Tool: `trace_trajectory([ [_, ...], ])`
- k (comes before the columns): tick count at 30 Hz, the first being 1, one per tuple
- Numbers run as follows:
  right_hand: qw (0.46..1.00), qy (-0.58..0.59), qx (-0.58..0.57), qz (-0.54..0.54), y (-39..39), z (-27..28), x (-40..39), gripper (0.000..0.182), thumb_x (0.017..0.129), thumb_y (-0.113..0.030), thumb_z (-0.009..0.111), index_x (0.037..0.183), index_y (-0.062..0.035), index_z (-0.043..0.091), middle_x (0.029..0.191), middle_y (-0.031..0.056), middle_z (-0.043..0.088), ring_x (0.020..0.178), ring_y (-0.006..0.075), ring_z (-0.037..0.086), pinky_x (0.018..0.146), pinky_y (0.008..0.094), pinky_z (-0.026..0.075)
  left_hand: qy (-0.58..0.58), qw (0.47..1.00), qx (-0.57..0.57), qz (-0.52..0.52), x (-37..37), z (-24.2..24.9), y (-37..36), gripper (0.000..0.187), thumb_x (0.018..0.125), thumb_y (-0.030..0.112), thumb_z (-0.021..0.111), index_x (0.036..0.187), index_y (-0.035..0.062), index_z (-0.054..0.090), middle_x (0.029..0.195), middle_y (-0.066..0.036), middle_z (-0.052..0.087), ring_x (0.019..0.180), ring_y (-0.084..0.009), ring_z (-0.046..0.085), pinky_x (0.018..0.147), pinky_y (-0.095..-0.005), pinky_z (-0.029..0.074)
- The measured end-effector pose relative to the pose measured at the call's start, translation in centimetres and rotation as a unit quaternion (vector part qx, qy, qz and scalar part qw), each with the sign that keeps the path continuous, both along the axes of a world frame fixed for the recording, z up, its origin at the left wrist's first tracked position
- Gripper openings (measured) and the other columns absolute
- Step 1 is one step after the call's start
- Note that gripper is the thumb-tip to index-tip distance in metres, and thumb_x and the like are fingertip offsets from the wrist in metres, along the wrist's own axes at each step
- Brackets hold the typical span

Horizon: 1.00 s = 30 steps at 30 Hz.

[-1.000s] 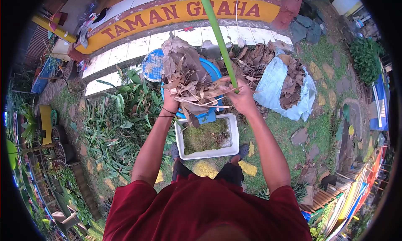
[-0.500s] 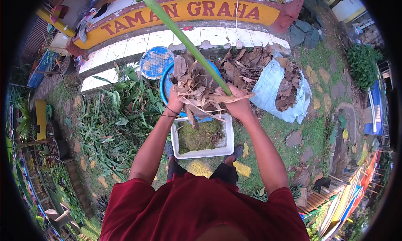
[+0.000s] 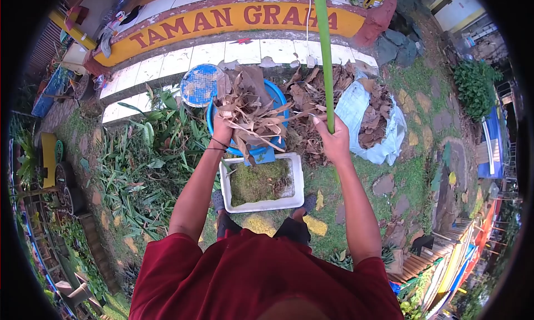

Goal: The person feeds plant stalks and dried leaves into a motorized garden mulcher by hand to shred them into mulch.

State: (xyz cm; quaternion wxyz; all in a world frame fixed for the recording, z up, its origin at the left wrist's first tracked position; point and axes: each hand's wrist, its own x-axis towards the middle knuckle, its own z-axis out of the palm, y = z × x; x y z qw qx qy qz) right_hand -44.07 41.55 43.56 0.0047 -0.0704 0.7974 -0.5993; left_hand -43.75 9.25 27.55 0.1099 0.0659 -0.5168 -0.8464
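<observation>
A bundle of dry brown leaves (image 3: 253, 106) is in my left hand (image 3: 222, 132), whose fingers are closed on its near left side. The bundle lies over the blue basin (image 3: 280, 119) and hides much of it. My right hand (image 3: 335, 142) is closed around a long green stalk (image 3: 325, 58), which points away from me, nearly straight ahead. A few dry strips stretch from the bundle toward my right thumb. Just below the basin on the ground is a white tub (image 3: 259, 207) with green mossy material (image 3: 256, 183) inside.
A blue mesh disc (image 3: 199, 85) lies by the basin. Cut green leaves (image 3: 156, 158) are heaped at left. To the right, a pale blue sack (image 3: 351, 111) holds dry leaves, with more leaves (image 3: 306, 94) piled beside it. White tiled steps (image 3: 242, 52) run behind.
My right hand has moved right, away from the leaf bundle. The stalk has swung from leaning left to nearly straight ahead. My left hand still holds the dry leaves over the basin.
</observation>
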Motion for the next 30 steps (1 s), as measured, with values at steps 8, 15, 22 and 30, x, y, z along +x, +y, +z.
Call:
trace_trajectory([
  [8, 0.979, -0.031, 0.074, -0.187, 13.5, -0.9, 7.3, 0.015, 0.092, -0.018, 0.067, 0.092, -0.0039, 0.063, 0.068, -0.0087, 0.045, 0.064, 0.0022, 0.037, 0.056, 0.0215, 0.030, -0.001, 0.979, -0.135, 0.154, -3.4, -1.9, -3.2, 0.029, 0.082, 0.000, 0.067, 0.111, 0.0020, 0.062, 0.099, -0.004, 0.067, 0.084, -0.0129, 0.063, 0.075, -0.0272, 0.052],
  [15, 0.874, -0.188, 0.052, -0.445, 29.4, -5.3, 28.8, 0.027, 0.095, -0.028, 0.062, 0.113, -0.0070, 0.060, 0.067, -0.0083, 0.041, 0.047, 0.0013, 0.030, 0.040, 0.0211, 0.023, 0.122, 0.953, -0.077, 0.267, -6.2, 1.8, -1.1, 0.031, 0.082, 0.003, 0.073, 0.111, -0.0009, 0.061, 0.105, -0.007, 0.068, 0.091, -0.0155, 0.064, 0.081, -0.0301, 0.051],
  [22, 0.817, -0.232, -0.009, -0.529, 28.3, -7.3, 39.5, 0.023, 0.095, -0.035, 0.061, 0.096, -0.0127, 0.056, 0.057, -0.0073, 0.033, 0.040, 0.0035, 0.029, 0.035, 0.0219, 0.021, 0.052, 0.934, -0.282, 0.212, -4.6, 0.7, 1.5, 0.043, 0.074, -0.001, 0.075, 0.112, -0.0050, 0.057, 0.108, -0.013, 0.067, 0.101, -0.0225, 0.064, 0.090, -0.0327, 0.048],
  [30, 0.813, -0.305, -0.145, -0.474, 22.8, -3.5, 35.0, 0.047, 0.098, -0.054, 0.047, 0.111, -0.0108, 0.059, 0.055, -0.0069, 0.022, 0.041, 0.0057, 0.019, 0.037, 0.0244, 0.016, -0.186, 0.718, -0.666, -0.083, -3.2, -4.8, 1.0, 0.043, 0.079, 0.023, 0.069, 0.119, 0.0139, 0.060, 0.105, -0.019, 0.067, 0.094, -0.0383, 0.065, 0.079, -0.0460, 0.054],
])
